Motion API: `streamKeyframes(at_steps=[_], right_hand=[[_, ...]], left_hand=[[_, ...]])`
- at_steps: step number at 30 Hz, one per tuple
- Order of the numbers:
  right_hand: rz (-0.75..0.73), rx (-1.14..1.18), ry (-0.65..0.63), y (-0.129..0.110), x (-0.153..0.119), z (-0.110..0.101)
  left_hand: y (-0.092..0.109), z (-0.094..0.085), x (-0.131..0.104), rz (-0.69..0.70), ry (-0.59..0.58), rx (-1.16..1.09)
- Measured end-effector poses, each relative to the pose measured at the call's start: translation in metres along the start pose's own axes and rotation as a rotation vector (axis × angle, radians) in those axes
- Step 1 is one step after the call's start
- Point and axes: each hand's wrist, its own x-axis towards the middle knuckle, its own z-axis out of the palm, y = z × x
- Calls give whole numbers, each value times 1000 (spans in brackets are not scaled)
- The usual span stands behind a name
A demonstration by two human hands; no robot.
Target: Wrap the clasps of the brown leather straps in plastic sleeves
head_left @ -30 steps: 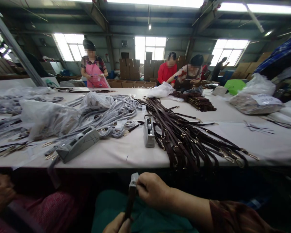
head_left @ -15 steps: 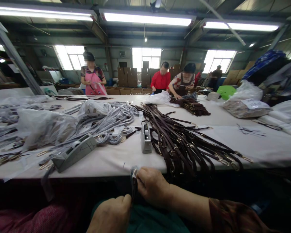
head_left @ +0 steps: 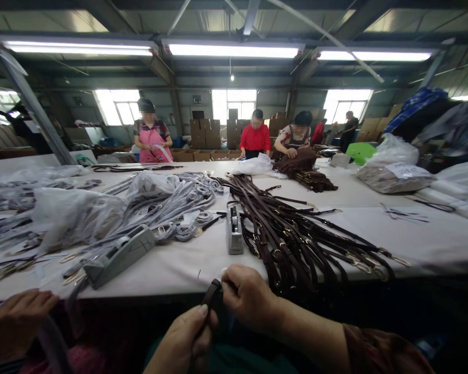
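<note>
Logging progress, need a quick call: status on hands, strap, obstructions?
Left hand gripping brown strap. Right hand closed beside strap's upper end. Co-worker's hand off left, apart from both. Grey tape dispenser farther ahead.

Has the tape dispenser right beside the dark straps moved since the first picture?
No: the tape dispenser keeps its place against the dark straps beside it.
</note>
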Motion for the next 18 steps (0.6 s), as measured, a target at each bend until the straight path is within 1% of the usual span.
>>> streamKeyframes(at_steps=[1,2,3,4,5,7,8,9,10,12,13,15,18], right_hand=[[6,4,14,-1,1,-1],[9,3,23,-2,1,-1],[8,-1,25,-2,0,0],[6,-6,21,-1,-2,0],[1,-11,11,0,-3,1],[-11,-14,-27,2,-7,2],[-16,-14,-47,3,-8,3],[-18,-17,-63,3,-9,5],[-14,-22,-74,3,-9,6],[9,-36,-80,2,-7,9],[17,-44,-80,1,-5,11],[10,-63,-82,-2,-3,14],[-64,-83,-110,-6,-2,15]], left_hand=[[-3,2,1,-8,-3,-50],[-5,3,3,0,-3,-55],[-8,2,5,41,11,3],[-10,0,8,124,47,134],[-12,-3,9,236,102,331],[-13,-11,10,447,230,832],[-11,-14,9,503,277,1079],[-7,-15,6,511,302,1298],[-2,-14,3,480,305,1480],[11,-8,-4,390,275,1728],[19,-3,-6,352,261,1805],[36,6,-9,292,239,1890],[58,12,-6,263,137,1884]])
